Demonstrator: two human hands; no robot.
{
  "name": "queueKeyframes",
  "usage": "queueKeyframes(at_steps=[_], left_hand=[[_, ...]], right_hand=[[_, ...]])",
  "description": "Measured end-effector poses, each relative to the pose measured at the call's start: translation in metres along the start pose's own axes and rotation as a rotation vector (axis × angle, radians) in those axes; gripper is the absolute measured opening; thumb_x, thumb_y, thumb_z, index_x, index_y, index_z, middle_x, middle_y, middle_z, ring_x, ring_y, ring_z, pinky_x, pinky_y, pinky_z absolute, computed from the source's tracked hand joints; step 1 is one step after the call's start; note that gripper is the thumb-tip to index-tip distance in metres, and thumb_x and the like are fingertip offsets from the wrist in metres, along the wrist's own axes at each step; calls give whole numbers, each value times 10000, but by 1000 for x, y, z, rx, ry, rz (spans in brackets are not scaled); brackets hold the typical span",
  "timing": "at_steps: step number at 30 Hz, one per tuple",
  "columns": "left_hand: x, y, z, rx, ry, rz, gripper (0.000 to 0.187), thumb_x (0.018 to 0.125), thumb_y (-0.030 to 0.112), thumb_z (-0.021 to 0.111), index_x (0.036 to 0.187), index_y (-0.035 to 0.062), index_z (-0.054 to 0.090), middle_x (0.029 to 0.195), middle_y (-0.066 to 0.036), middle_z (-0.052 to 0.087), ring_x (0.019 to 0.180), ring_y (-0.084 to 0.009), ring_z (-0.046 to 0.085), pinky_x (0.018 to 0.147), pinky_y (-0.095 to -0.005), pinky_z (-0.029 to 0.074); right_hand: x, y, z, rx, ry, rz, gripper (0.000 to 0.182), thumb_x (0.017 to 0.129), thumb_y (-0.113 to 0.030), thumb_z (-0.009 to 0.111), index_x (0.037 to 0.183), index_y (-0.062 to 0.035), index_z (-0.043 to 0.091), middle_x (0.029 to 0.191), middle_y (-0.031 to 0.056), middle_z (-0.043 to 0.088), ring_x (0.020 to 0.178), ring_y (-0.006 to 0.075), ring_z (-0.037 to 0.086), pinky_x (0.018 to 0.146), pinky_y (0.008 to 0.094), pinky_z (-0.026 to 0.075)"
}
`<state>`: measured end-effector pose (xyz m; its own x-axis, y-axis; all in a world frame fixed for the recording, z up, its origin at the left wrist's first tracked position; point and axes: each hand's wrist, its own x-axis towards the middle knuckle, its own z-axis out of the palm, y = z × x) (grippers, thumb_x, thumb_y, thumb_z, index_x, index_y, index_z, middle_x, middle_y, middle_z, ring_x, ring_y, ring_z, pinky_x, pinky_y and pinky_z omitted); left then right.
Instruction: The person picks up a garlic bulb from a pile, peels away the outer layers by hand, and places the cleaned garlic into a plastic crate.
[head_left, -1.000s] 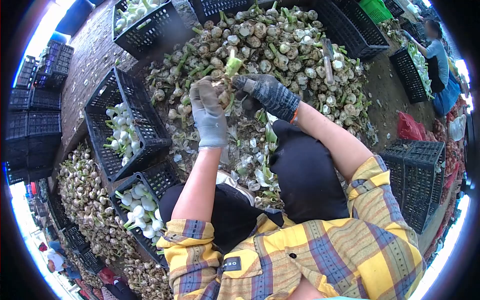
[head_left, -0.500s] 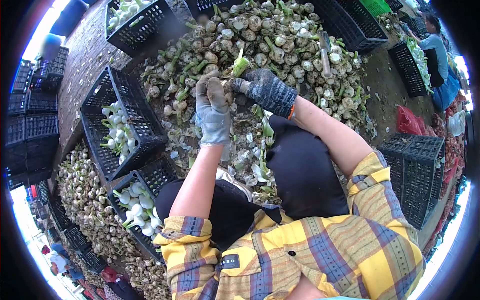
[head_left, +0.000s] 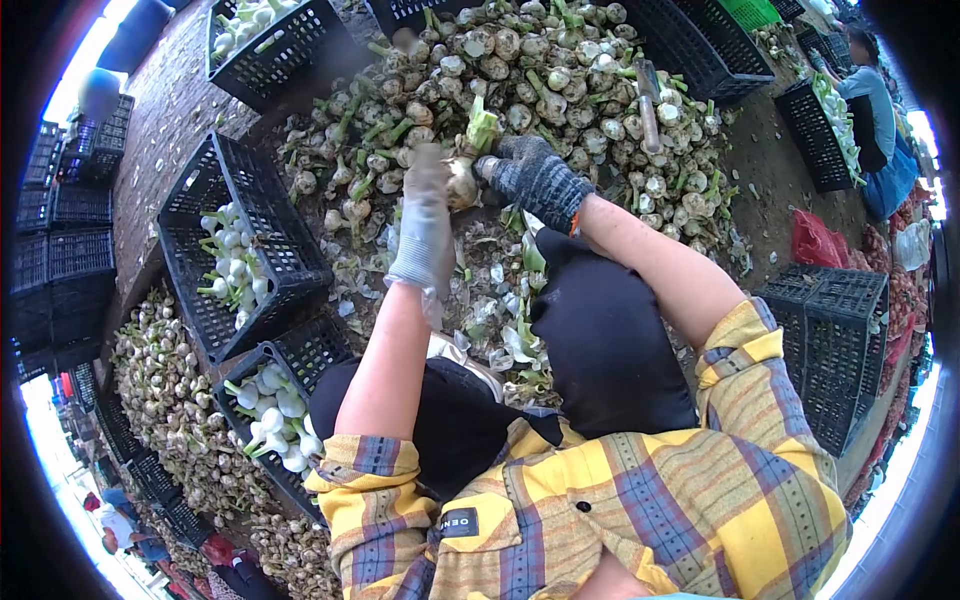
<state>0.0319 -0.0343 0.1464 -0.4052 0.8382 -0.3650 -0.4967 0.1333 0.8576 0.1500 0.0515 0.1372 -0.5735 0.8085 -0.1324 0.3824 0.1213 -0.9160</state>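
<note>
My right hand (head_left: 540,182), in a dark knitted glove, grips a garlic bulb (head_left: 461,186) with its thumb and fingers at the bulb's right side. The bulb's cut green stem (head_left: 482,130) points up and away from me. Just left of the bulb is my left hand (head_left: 424,220) in a light grey glove, its fingers smeared by motion. Beyond both hands spreads a big heap of unpeeled garlic (head_left: 500,55). A knife (head_left: 648,115) with a worn handle lies on the heap's right side. Loose peeled skins (head_left: 490,280) litter the ground below my hands.
Black crates with clean white garlic stand at my left, one larger crate (head_left: 300,262) and one nearer crate (head_left: 318,348). Another black crate (head_left: 835,300) is at my right. More garlic (head_left: 180,400) is piled at far left. A person (head_left: 872,110) sits at upper right beside a filled crate.
My left hand has shifted slightly left off the bulb and turned, its fingers now blurred. More of the bulb's pale side shows. My right hand keeps its grip, hardly moved.
</note>
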Motion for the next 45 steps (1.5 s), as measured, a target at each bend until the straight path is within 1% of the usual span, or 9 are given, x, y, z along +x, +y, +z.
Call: queueKeyframes(at_steps=[2,7,13,22,28,36,38,41,45], left_hand=[[6,-5,0,354,8,252,632,798,342,673,1265,123,308,1056,-119,561,779,-178,612,636,-335,540],[0,8,-3,-43,-2,-152,586,814,475,599,1198,79,401,1020,-70,576,763,-142,601,573,-258,508],[-4,5,7,133,58,-91,488,851,518,516,1095,95,519,946,-28,587,751,-111,577,564,-228,465],[-4,7,3,-166,-106,-247,362,879,394,546,1063,85,512,858,-17,584,689,-113,592,483,-231,477],[0,4,2,-342,-162,-212,383,885,413,523,1082,84,512,886,-43,608,747,-136,611,565,-264,519],[-3,-1,10,-5,24,-121,370,860,348,595,1112,95,496,922,-61,606,808,-170,613,596,-273,515],[-3,2,7,-206,-69,-153,372,859,335,598,1117,91,488,936,-61,609,819,-176,613,598,-272,516],[4,-1,-5,-436,-195,-269,369,859,326,597,1120,91,483,951,-58,613,827,-174,613,596,-274,515],[2,1,-2,-325,-142,-284,348,860,308,597,1117,99,488,967,-40,615,825,-162,609,579,-261,501]], right_hand=[[-1,0,-4,-84,33,43,321,783,-256,565,903,35,629,770,216,637,710,301,632,655,368,484],[-2,2,-1,-54,66,-18,225,864,-173,548,926,31,619,697,47,622,615,118,574,568,289,472],[-1,10,1,327,-3,183,227,873,-160,531,993,18,602,775,59,632,649,94,572,585,270,475],[-5,2,-8,-42,46,59,297,849,-244,499,889,32,601,745,197,614,685,286,592,632,372,462],[-8,4,-10,398,-53,184,206,894,-184,489,925,-11,595,819,51,621,685,136,591,608,273,495],[-5,21,-18,-612,60,-628,168,843,-70,487,966,-27,594,785,104,624,691,189,615,622,324,498],[-8,15,-13,-110,86,-594,207,790,-3,547,992,-7,591,845,139,623,753,242,621,659,335,507],[-16,-6,-14,556,-33,107,290,775,60,585,1059,1,583,911,123,634,830,207,633,707,316,530],[-15,9,-13,513,-52,-82,248,815,13,573,1063,12,577,941,111,634,820,181,632,715,300,536]])
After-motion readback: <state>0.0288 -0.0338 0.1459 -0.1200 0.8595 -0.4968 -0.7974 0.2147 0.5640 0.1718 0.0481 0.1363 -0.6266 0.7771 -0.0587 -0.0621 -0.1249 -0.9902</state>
